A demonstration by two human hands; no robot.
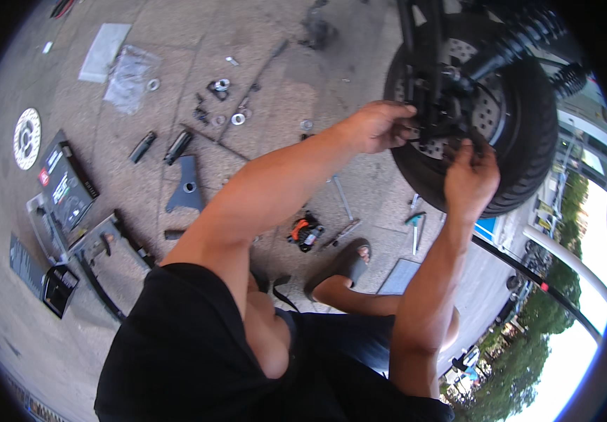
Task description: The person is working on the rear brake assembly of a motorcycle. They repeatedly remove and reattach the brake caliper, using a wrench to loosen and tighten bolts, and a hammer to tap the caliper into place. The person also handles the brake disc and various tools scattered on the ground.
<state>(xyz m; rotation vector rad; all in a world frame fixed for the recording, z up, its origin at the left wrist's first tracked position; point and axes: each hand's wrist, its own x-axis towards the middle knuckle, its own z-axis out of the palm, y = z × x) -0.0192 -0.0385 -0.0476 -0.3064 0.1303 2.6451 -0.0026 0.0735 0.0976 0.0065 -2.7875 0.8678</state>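
At the upper right is a wheel (pixel 532 160) with a black tyre, a perforated brake disc (pixel 486 126) and a dark fork with coil-spring shock (pixel 489 56). My left hand (pixel 381 126) reaches to the lower end of the black fork, fingertips closed on a small dark part there, too shadowed to name. My right hand (pixel 468 176) is just below and right of it, fingers bent around another dark piece against the disc, also hard to make out. The wheel's hub is partly hidden by these parts and my fingers.
Tiled pavement holds several washers (pixel 238 119), a grey bracket (pixel 184 190), black cylinders (pixel 177 146), a loose disc (pixel 27 138), boxes (pixel 64 179), plastic bags (pixel 131 77), a T-handle tool (pixel 414 232) and an orange-black tool (pixel 305 232). A dark bar (pixel 507 266) runs along the right.
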